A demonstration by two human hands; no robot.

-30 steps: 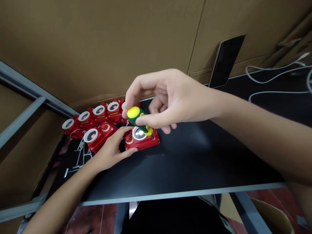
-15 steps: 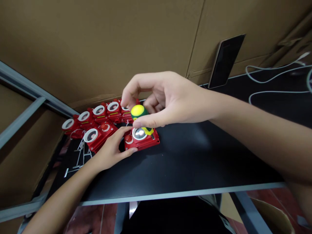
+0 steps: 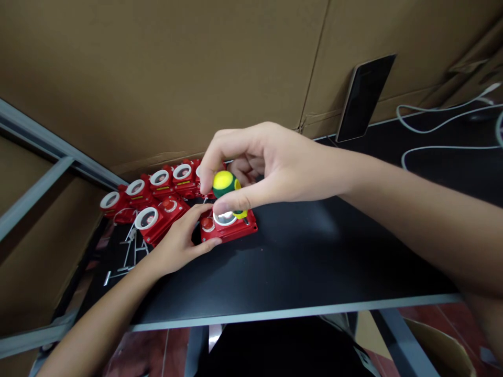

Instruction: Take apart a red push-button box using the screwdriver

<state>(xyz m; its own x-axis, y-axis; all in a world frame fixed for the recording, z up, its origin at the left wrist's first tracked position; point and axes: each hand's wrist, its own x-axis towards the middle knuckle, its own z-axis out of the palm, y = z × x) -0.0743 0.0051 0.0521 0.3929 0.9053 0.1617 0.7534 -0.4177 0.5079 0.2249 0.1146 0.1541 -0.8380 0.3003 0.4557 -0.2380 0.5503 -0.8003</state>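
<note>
A red box-shaped device [image 3: 231, 230] with a white-rimmed round window and a small red dome lies on the black table. My left hand [image 3: 183, 238] grips its left end, thumb along the near side and fingers at the far side. Above it, my right hand [image 3: 263, 167] holds a screwdriver [image 3: 227, 183] with a green and yellow handle between thumb and fingers. The screwdriver's short shaft points down at the device's right end; whether its tip sits in a screw I cannot tell.
Left of my hands is another red device [image 3: 161, 220], with several more in a row [image 3: 159, 178] behind. Metal T-shaped rods [image 3: 126, 262] lie at the table's left. A phone [image 3: 365, 99] leans on the cardboard wall [image 3: 196, 68]; a white cable [image 3: 436, 149] runs at right.
My right hand has dipped slightly, and its index finger has come round onto the screwdriver handle, which has turned a little. My left hand and the red device have stayed in place.
</note>
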